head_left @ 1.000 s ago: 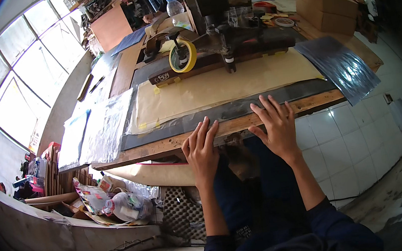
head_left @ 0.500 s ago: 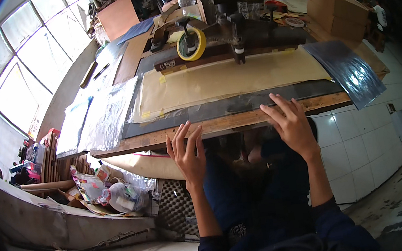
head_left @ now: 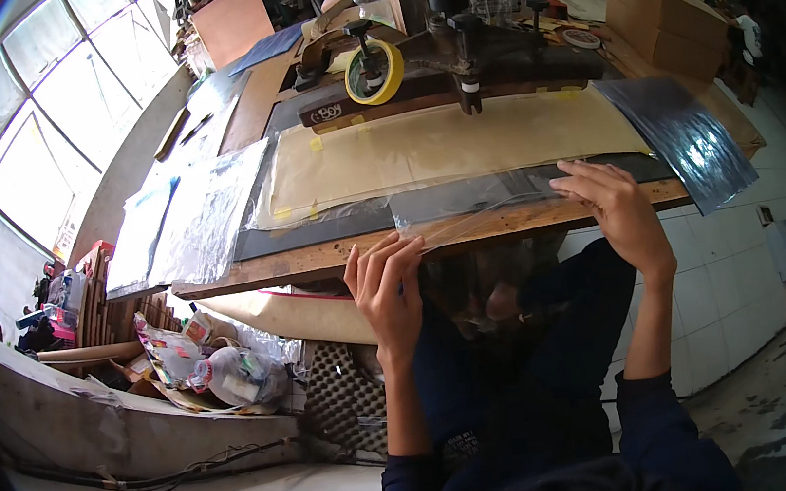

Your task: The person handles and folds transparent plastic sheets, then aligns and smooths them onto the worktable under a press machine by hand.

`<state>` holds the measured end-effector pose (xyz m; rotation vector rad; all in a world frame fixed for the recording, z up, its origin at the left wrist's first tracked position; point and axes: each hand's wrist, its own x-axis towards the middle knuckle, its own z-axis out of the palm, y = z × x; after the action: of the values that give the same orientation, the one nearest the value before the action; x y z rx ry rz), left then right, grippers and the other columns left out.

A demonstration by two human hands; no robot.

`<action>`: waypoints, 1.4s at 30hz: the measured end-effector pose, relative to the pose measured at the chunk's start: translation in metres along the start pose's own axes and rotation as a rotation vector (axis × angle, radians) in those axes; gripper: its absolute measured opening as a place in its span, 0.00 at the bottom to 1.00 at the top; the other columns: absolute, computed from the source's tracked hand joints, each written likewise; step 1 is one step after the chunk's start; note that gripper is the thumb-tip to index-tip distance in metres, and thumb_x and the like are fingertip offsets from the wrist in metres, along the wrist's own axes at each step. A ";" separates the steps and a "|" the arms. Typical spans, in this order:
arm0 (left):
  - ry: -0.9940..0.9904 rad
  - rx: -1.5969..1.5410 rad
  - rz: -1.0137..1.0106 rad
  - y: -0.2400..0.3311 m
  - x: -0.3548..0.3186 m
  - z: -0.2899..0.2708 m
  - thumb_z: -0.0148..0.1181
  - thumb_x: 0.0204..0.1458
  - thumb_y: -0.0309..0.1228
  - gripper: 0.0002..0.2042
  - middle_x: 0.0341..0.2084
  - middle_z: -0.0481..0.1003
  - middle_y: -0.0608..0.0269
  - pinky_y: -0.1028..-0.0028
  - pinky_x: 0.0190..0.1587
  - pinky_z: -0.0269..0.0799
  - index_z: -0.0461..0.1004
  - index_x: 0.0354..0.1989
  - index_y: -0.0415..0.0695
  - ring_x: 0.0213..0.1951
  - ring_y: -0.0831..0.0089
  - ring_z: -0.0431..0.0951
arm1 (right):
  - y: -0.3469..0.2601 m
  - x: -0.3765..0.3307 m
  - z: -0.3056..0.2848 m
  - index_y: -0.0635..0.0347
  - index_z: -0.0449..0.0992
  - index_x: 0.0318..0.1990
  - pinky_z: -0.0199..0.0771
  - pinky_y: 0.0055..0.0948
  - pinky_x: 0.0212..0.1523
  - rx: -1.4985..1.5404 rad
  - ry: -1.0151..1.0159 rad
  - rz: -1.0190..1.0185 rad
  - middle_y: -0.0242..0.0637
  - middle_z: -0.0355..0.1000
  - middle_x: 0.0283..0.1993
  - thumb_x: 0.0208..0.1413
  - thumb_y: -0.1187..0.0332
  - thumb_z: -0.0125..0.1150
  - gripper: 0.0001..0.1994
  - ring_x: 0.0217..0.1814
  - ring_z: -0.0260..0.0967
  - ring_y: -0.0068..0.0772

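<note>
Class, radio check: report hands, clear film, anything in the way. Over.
Left hand and right hand at edges of clear film; pinch hidden. Film spans between them, across table edge. Dark machine bar farther back, apart from hands.

Strong daylight comes through the tall, dark-framed, many-paned window point(head_left: 94, 78) at left, its glass burnt out to white, laying glare on the crinkled clear plastic sheets point(head_left: 208, 219) and bright streaks on the glossy blue-grey plastic sheet point(head_left: 682, 141). Beneath the worn brown wooden tabletop point(head_left: 297, 260) shadow swallows detail, while the thin, colourless, see-through film point(head_left: 451, 201) shows mainly as pale reflections. Fisheye distortion bows straight edges, corners fall to black, and a bluish fringe follows the left rim.
</note>
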<state>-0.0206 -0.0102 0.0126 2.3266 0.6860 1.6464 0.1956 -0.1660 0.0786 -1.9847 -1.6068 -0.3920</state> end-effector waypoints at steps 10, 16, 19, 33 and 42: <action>-0.118 0.072 0.093 0.021 -0.007 -0.019 0.61 0.44 0.27 0.07 0.29 0.76 0.75 0.60 0.59 0.48 0.77 0.32 0.52 0.42 0.75 0.74 | 0.004 -0.018 -0.010 0.54 0.77 0.40 0.62 0.36 0.56 0.069 -0.002 0.047 0.37 0.70 0.49 0.48 0.76 0.55 0.11 0.56 0.63 0.41; -0.117 0.052 0.071 0.029 -0.010 -0.026 0.61 0.43 0.26 0.07 0.29 0.77 0.73 0.57 0.61 0.46 0.77 0.31 0.50 0.41 0.74 0.75 | 0.002 -0.022 -0.017 0.54 0.77 0.40 0.62 0.39 0.56 0.060 0.015 0.031 0.37 0.70 0.49 0.48 0.76 0.56 0.11 0.56 0.64 0.41; -0.062 0.025 0.066 0.032 -0.003 -0.043 0.61 0.41 0.25 0.05 0.27 0.77 0.71 0.57 0.60 0.48 0.78 0.29 0.49 0.41 0.71 0.75 | -0.009 -0.026 -0.038 0.54 0.76 0.39 0.60 0.41 0.57 0.125 -0.026 -0.082 0.36 0.71 0.49 0.47 0.70 0.58 0.10 0.54 0.65 0.42; -0.507 -0.252 -0.035 0.005 0.010 -0.085 0.60 0.39 0.27 0.09 0.33 0.77 0.60 0.60 0.54 0.60 0.77 0.31 0.42 0.44 0.63 0.75 | 0.102 0.036 0.029 0.65 0.72 0.45 0.67 0.34 0.48 0.056 -0.031 0.074 0.45 0.71 0.44 0.48 0.60 0.61 0.20 0.45 0.69 0.47; -0.448 0.298 -0.102 -0.060 0.069 0.015 0.58 0.47 0.42 0.18 0.46 0.69 0.53 0.59 0.48 0.60 0.71 0.41 0.42 0.48 0.58 0.68 | 0.086 0.048 0.034 0.67 0.74 0.36 0.68 0.27 0.36 0.333 -0.175 0.215 0.38 0.71 0.32 0.46 0.75 0.61 0.09 0.34 0.69 0.29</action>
<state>-0.0035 0.0768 0.0396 2.6779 0.9742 0.9776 0.2867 -0.1194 0.0573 -1.9437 -1.4299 0.1286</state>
